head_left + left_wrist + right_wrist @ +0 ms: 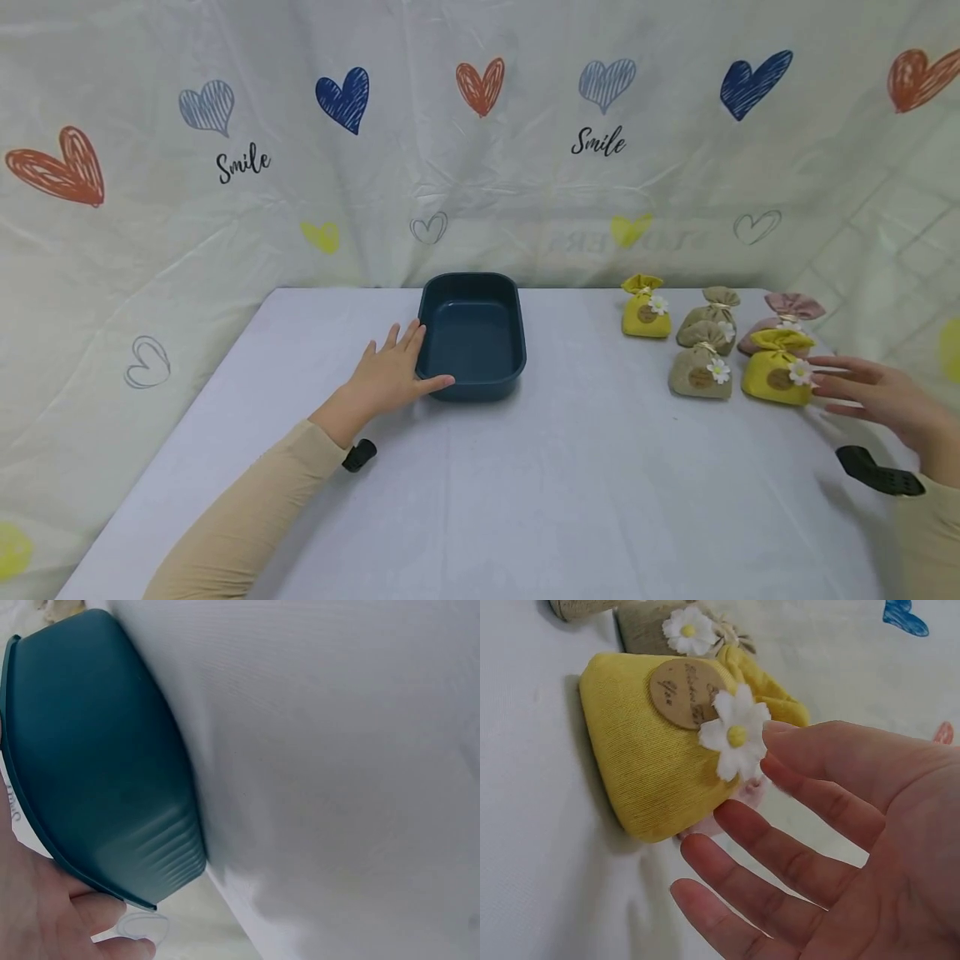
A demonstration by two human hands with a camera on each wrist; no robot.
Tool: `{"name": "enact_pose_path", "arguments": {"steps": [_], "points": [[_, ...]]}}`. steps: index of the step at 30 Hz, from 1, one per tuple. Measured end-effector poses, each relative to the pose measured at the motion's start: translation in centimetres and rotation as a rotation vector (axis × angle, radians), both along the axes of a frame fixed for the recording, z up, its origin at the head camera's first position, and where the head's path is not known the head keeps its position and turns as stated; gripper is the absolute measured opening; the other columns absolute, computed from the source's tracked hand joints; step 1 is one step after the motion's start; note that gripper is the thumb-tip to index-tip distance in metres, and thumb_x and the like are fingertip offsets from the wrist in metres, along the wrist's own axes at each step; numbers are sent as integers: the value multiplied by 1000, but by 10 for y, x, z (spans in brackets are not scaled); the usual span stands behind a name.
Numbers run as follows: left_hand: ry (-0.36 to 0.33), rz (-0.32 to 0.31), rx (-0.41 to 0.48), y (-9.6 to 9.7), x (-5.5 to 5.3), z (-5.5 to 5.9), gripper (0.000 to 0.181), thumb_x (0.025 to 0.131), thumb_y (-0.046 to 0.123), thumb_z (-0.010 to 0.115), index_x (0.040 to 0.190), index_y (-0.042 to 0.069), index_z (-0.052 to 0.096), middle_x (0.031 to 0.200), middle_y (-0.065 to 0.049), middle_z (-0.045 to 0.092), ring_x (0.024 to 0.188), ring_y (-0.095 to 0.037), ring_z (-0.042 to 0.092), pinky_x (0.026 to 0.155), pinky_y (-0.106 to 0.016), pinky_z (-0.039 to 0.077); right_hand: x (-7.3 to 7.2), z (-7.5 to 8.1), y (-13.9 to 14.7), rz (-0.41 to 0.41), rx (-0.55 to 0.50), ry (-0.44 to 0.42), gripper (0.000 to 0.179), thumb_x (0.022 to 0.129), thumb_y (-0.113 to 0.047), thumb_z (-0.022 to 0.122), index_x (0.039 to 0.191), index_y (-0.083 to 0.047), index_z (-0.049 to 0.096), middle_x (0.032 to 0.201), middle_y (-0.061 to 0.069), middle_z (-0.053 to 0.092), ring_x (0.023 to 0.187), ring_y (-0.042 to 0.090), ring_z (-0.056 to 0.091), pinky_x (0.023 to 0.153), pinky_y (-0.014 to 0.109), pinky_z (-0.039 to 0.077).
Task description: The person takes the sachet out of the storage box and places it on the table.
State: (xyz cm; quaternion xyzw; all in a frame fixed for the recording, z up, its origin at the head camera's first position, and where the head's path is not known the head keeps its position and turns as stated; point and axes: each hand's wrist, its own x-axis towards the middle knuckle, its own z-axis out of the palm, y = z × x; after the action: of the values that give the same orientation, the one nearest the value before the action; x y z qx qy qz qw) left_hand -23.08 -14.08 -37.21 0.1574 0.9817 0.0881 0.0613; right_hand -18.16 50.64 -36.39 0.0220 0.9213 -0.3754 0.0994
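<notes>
A dark teal rectangular tub (480,390) stands on the white-covered table near its far edge. My left hand (392,377) lies along its left side with fingers spread, and in the left wrist view the fingers touch the tub's rim (71,870). At the right, a yellow drawstring pouch (761,379) with a white daisy and a round brown tag stands upright. Beside it is my right hand (885,398), its fingers extended and slightly bent around the pouch's right side. In the right wrist view the fingertips (697,847) are close to the pouch; contact cannot be told.
Left of the near yellow pouch stands a beige pouch (690,379), with another beige pouch (693,321) behind it. A pink pouch (797,306) is partly hidden behind the yellow one. Farther left is a second yellow pouch (637,321). A heart-printed curtain (525,183) hangs behind the table.
</notes>
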Motion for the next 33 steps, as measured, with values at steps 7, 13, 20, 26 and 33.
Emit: {"name": "enact_pose_path", "arguments": {"steps": [7, 13, 20, 26, 33], "points": [[-2, 3, -11, 1, 1, 3, 110, 92, 76, 52, 164, 3, 14, 171, -14, 11, 155, -41, 7, 118, -67, 12, 6, 10, -11, -2, 67, 16, 61, 113, -24, 41, 144, 26, 22, 144, 51, 24, 81, -22, 44, 70, 22, 56], [-2, 2, 0, 0, 0, 2, 110, 92, 77, 53, 165, 4, 14, 171, -13, 10, 155, -40, 8, 118, -67, 13, 7, 14, -13, 10, 100, 36, 63, 113, -27, 42, 144, 25, 26, 144, 51, 25, 84, -18, 48, 68, 20, 54], [-6, 5, -3, -2, -1, 2, 112, 90, 79, 52, 165, 4, 14, 171, -12, 11, 155, -40, 9, 118, -66, 14, 9, 28, -23, 35, 160, 81, 58, 111, -23, 45, 140, 26, 32, 140, 51, 29, 84, -22, 38, 66, 18, 53], [-19, 0, -2, -2, -2, 6, 112, 90, 80, 50, 165, 5, 14, 170, -12, 12, 155, -40, 10, 118, -66, 15, 10, 43, -45, 79, 264, 110, 59, 110, -27, 51, 141, 21, 38, 138, 50, 35, 104, 52, 61, 78, 46, 58], [21, -3, 9, -6, -5, 12, 98, 97, 72, 49, 164, 6, 23, 169, -14, 19, 153, -41, 19, 117, -65, 21, 8, 56, -82, 105, 255, 246, 48, 108, -25, 56, 140, 10, 50, 133, 40, 54, 103, 19, 66, 82, 62, 52]]}}
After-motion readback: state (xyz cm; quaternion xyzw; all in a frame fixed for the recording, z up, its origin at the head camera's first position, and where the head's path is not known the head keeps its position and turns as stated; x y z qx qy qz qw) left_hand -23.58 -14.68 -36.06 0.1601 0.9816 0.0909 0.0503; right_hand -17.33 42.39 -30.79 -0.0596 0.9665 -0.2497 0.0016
